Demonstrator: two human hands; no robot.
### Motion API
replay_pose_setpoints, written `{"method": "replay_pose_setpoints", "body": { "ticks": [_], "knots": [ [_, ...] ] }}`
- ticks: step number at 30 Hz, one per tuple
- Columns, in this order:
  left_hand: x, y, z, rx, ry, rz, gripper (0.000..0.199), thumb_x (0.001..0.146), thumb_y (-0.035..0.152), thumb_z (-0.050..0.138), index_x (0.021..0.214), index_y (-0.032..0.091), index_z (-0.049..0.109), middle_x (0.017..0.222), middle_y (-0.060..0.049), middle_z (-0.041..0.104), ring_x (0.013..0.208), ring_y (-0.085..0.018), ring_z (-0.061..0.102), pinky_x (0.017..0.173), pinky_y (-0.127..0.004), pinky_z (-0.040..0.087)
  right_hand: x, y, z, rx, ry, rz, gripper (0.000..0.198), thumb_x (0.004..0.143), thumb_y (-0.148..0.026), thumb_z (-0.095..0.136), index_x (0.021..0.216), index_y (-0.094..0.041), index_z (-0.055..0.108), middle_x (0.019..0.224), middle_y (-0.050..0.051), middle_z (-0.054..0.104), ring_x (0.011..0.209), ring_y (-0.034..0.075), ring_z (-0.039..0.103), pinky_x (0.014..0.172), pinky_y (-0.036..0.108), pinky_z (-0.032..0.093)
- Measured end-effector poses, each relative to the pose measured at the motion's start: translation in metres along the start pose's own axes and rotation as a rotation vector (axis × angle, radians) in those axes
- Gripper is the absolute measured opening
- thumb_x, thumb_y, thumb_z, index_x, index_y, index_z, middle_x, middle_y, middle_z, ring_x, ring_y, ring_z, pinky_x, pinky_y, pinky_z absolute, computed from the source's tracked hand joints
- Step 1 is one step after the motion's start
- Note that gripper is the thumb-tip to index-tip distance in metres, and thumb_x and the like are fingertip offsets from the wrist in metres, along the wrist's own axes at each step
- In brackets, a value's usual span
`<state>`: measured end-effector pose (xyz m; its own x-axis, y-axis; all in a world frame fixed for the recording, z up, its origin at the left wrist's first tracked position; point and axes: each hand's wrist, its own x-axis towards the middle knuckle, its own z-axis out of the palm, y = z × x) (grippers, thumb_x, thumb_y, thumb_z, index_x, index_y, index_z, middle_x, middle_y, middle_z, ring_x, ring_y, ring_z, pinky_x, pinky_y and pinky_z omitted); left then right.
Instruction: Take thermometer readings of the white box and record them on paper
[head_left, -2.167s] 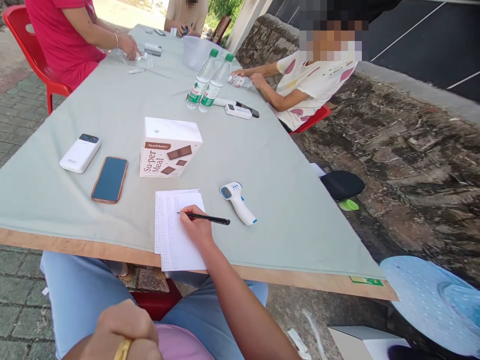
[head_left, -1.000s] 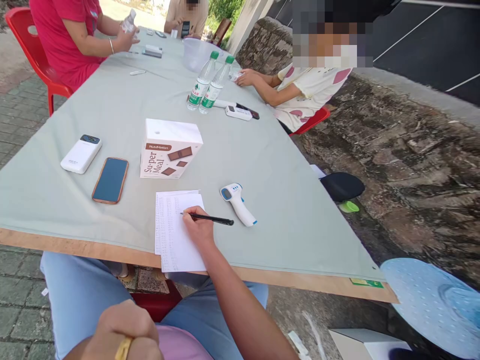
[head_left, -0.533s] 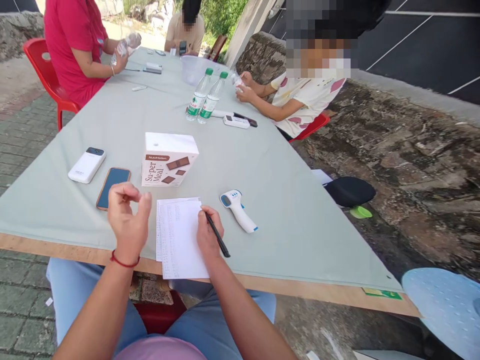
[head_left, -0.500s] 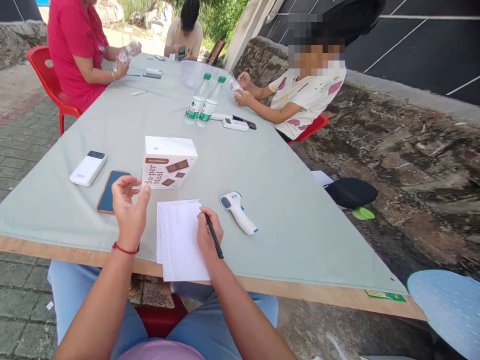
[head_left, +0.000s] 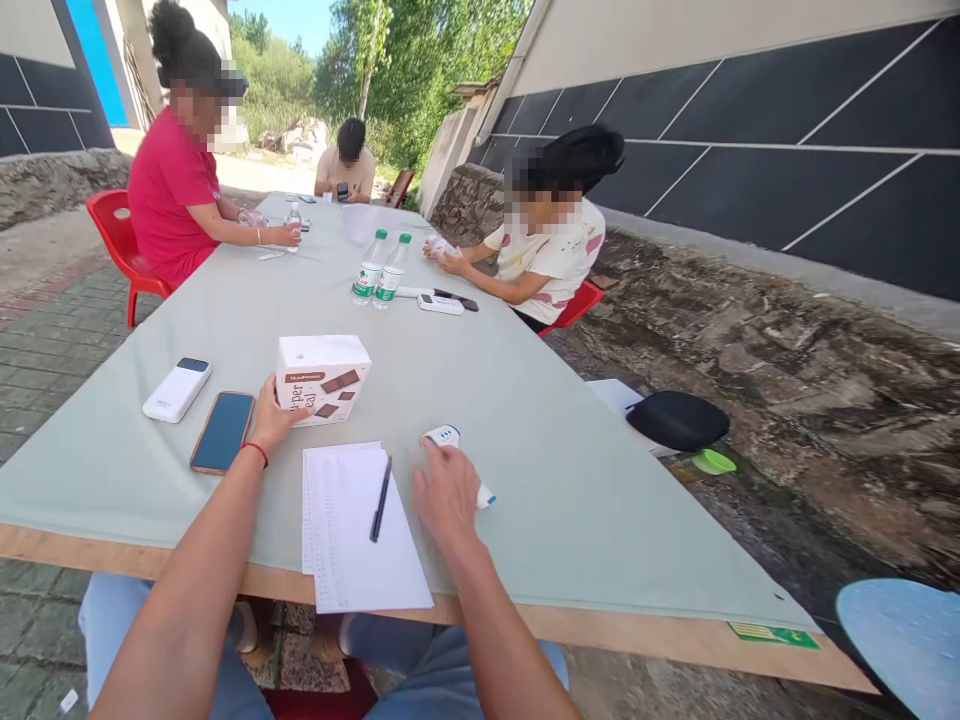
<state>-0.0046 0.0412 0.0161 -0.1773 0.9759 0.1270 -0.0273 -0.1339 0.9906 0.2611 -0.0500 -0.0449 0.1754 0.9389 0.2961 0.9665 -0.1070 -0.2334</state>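
Observation:
My left hand (head_left: 271, 418) grips the near left corner of a white snack box (head_left: 330, 395) printed with brown bars, thumb across its front. The box stands upright on the table. Over a white and blue forehead thermometer (head_left: 444, 436) is my right hand (head_left: 448, 490), palm down, thumb apart from the bent fingers. It covers the middle of the thermometer, so any contact is hidden. Between my hands lie sheets of paper (head_left: 352, 575) with handwritten columns, and a black pen (head_left: 381, 500) rests on them. A phone (head_left: 223, 432) lies beside my left wrist.
A white power bank (head_left: 178, 390) lies at the left. Two green-capped water bottles (head_left: 377, 275) stand beyond the box, near another white device (head_left: 441, 304) and a dark phone. Three people sit around the far part of the cloth-covered table (head_left: 600, 520). A blue stool (head_left: 904, 630) is at the right.
My left hand has gone from hovering in the air to holding the box. The pen has left my right hand for the paper, and that hand has moved right over the thermometer. My view has tilted up.

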Motion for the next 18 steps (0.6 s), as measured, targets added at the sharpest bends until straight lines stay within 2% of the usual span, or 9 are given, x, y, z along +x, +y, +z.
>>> {"method": "replay_pose_setpoints", "body": {
  "ticks": [3,5,7,9,11,13,14,16,18],
  "knots": [
    [-0.008,0.004,0.000,-0.002,0.077,-0.061,0.074,0.046,0.024,0.091,0.109,0.018,0.053,0.113,-0.010,0.065,0.109,-0.028,0.060,0.093,-0.042,0.048,0.013,0.018,-0.011,-0.053,-0.081,0.248,0.059,0.085,-0.041,0.056,0.135,-0.012,0.045,0.128,0.022,0.050,0.119,0.036,0.046,0.093,0.046,0.035],
    [-0.019,0.009,0.001,-0.089,0.121,-0.100,0.068,0.048,0.028,0.091,0.104,0.017,0.054,0.110,-0.011,0.066,0.104,-0.028,0.063,0.089,-0.043,0.050,0.021,0.028,-0.018,-0.012,-0.232,0.314,0.056,0.085,-0.043,0.053,0.131,-0.012,0.049,0.120,0.022,0.056,0.113,0.035,0.052,0.088,0.044,0.039],
    [-0.036,0.015,0.000,-0.196,0.090,-0.146,0.066,0.049,0.032,0.091,0.102,0.016,0.056,0.107,-0.012,0.068,0.101,-0.029,0.065,0.087,-0.044,0.051,0.025,0.030,-0.026,0.098,-0.319,0.363,0.046,0.085,-0.039,0.049,0.124,-0.014,0.055,0.109,0.018,0.062,0.103,0.032,0.057,0.082,0.041,0.042],
    [-0.057,0.017,-0.002,-0.257,-0.002,-0.209,0.066,0.050,0.035,0.091,0.105,0.015,0.059,0.108,-0.013,0.069,0.100,-0.031,0.065,0.086,-0.045,0.052,0.021,0.023,-0.037,0.323,-0.274,0.428,0.041,0.082,-0.037,0.050,0.116,-0.016,0.059,0.101,0.014,0.065,0.095,0.029,0.060,0.078,0.038,0.044],
    [-0.077,0.017,-0.007,-0.270,-0.031,-0.268,0.068,0.051,0.036,0.090,0.108,0.015,0.060,0.109,-0.013,0.069,0.099,-0.032,0.066,0.086,-0.046,0.052,0.006,0.005,-0.050,0.657,-0.108,0.466,0.041,0.076,-0.040,0.055,0.110,-0.018,0.060,0.096,0.009,0.066,0.089,0.026,0.061,0.076,0.036,0.045],
    [-0.093,0.015,-0.012,-0.263,-0.014,-0.282,0.071,0.050,0.037,0.090,0.110,0.015,0.060,0.109,-0.013,0.070,0.098,-0.032,0.066,0.084,-0.045,0.052,-0.017,-0.020,-0.063,1.002,0.066,0.429,0.039,0.072,-0.046,0.060,0.102,-0.020,0.060,0.089,0.005,0.065,0.080,0.023,0.059,0.072,0.034,0.045],
    [-0.099,0.014,-0.014,-0.254,-0.006,-0.276,0.071,0.050,0.038,0.090,0.110,0.014,0.060,0.108,-0.013,0.070,0.097,-0.031,0.067,0.083,-0.044,0.052,-0.029,-0.035,-0.069,1.184,0.045,0.373,0.035,0.072,-0.046,0.062,0.095,-0.020,0.059,0.082,0.003,0.064,0.073,0.020,0.058,0.068,0.033,0.044],
    [-0.105,0.014,-0.018,-0.240,0.015,-0.251,0.070,0.050,0.039,0.090,0.108,0.014,0.060,0.105,-0.012,0.071,0.093,-0.030,0.068,0.080,-0.041,0.053,-0.051,-0.066,-0.078,1.480,-0.108,0.212,0.029,0.075,-0.046,0.062,0.085,-0.020,0.056,0.071,0.000,0.059,0.060,0.015,0.052,0.061,0.030,0.042],
    [-0.106,0.017,-0.019,-0.236,0.036,-0.224,0.066,0.052,0.039,0.089,0.105,0.014,0.061,0.101,-0.011,0.072,0.088,-0.028,0.068,0.077,-0.038,0.054,-0.065,-0.093,-0.082,1.605,-0.239,0.137,0.027,0.079,-0.046,0.061,0.078,-0.020,0.053,0.061,-0.003,0.053,0.054,0.013,0.047,0.055,0.028,0.038]
  ]
}}
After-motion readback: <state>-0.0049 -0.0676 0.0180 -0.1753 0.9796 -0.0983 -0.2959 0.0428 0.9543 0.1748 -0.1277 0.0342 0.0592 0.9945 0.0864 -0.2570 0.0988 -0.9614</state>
